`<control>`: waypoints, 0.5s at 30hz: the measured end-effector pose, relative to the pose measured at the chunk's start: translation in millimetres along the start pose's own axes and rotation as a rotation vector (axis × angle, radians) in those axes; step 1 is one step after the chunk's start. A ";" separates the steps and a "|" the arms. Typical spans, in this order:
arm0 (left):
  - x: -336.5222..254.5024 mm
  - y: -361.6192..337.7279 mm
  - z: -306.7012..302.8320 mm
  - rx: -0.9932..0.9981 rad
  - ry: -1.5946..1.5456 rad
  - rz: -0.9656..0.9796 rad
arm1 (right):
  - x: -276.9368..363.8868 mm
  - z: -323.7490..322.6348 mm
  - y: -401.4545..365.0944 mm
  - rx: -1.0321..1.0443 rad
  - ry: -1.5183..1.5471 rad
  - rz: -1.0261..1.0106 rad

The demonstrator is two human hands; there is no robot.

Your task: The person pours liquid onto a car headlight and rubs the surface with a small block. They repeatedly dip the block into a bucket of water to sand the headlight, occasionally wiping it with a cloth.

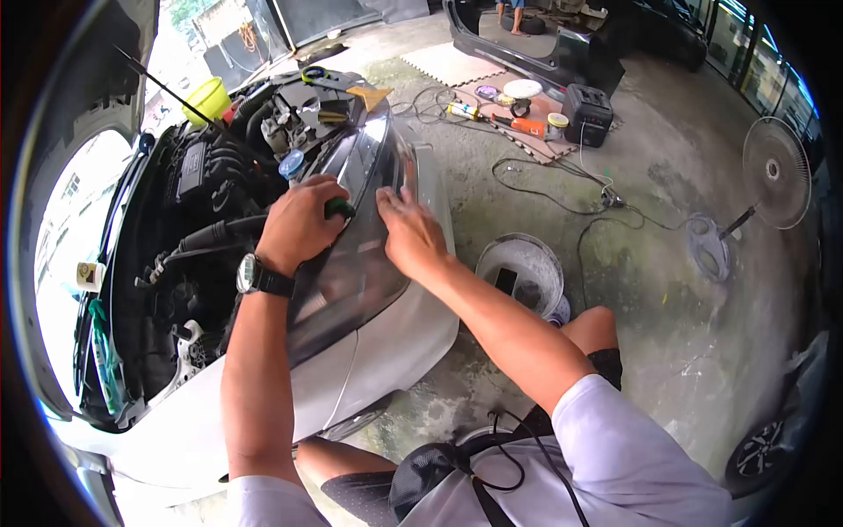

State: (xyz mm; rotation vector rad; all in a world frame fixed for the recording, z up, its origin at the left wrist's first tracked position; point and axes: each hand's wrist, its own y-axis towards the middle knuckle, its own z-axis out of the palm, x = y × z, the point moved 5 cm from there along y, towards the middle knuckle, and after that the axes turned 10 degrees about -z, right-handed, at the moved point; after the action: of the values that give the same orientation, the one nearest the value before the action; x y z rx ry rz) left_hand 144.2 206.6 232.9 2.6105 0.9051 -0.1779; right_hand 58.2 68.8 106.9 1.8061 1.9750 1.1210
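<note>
My left hand (303,220), with a watch (250,274) on its wrist, is closed around a green tool (338,208) at the upper inner edge of a car headlight (351,268). The rest of that tool is hidden by the fingers. To the right, my right hand (409,230) touches the headlight's outer part with its fingers stretched out. A blue cap (291,163) shows just above my left hand, in the open engine bay (215,189).
A bucket (551,272) stands on the floor beside the bumper. Farther off are a black speaker box (587,116), cables, an orange tool (529,126) on foam mats, and a fan (774,171). A yellow bucket (206,98) is behind the engine. Another person's legs (516,18) show at the top.
</note>
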 end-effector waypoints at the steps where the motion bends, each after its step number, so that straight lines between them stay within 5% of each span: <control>1: -3.5 0.3 -2.2 0.036 0.000 -0.026 | 15.1 -5.7 -5.8 0.006 0.020 -0.030; 5: -1.7 -0.3 -1.0 0.027 0.020 -0.008 | 48.0 -14.1 -42.5 0.007 0.045 -0.135; 10: -0.9 1.2 2.2 -0.011 0.009 0.030 | -7.9 5.2 3.8 0.041 0.024 -0.031; 15: -4.0 1.8 -3.5 -0.025 0.015 0.012 | 48.4 -12.4 -40.2 0.052 0.028 -0.145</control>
State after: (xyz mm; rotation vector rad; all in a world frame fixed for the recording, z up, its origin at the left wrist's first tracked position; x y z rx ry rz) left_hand 142.2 204.4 237.7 2.5972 0.8909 -0.1439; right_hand 10.4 111.4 103.6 1.6493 2.1308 1.0654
